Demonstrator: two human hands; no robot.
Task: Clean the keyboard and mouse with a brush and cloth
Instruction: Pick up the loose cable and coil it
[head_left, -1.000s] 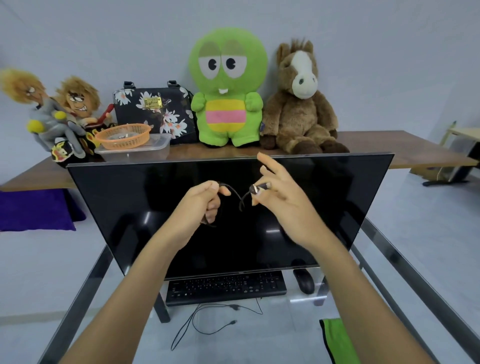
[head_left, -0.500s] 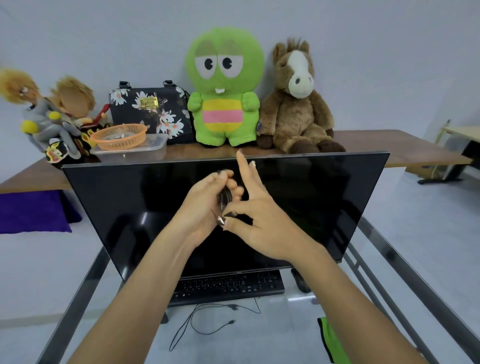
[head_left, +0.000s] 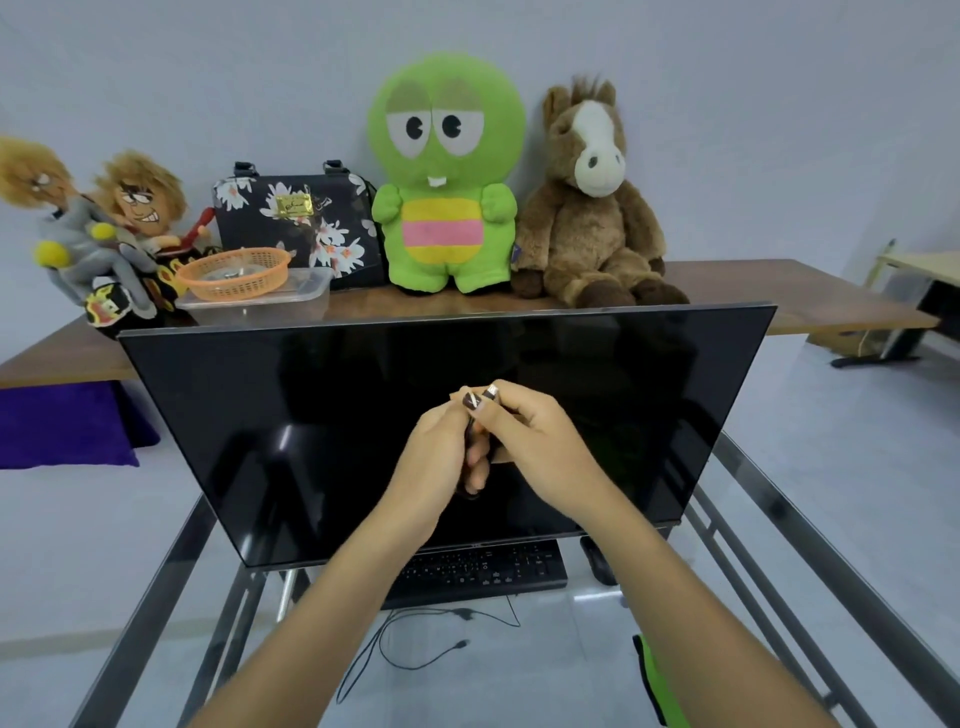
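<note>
My left hand (head_left: 434, 460) and my right hand (head_left: 537, 441) are pressed together in front of the black monitor (head_left: 311, 426), both closed on a dark cable (head_left: 470, 434) bunched between them. Two metal-tipped plugs (head_left: 480, 397) stick up above my fingers. Below the monitor lies the black keyboard (head_left: 488, 571) on the glass table (head_left: 571, 649), partly hidden by my left forearm. The black mouse (head_left: 598, 561) sits to its right, half covered by my right forearm. A green cloth (head_left: 655, 680) lies at the lower right. No brush is in view.
A thin loose cable (head_left: 415, 644) curls on the glass in front of the keyboard. Behind the monitor, a wooden table (head_left: 753, 291) holds plush toys, a floral bag (head_left: 296, 218) and an orange basket (head_left: 234, 273) in a clear tray.
My hands, apart a second ago with the cable stretched between them, have come together. The cable is now bunched in both fists with its plugs pointing up.
</note>
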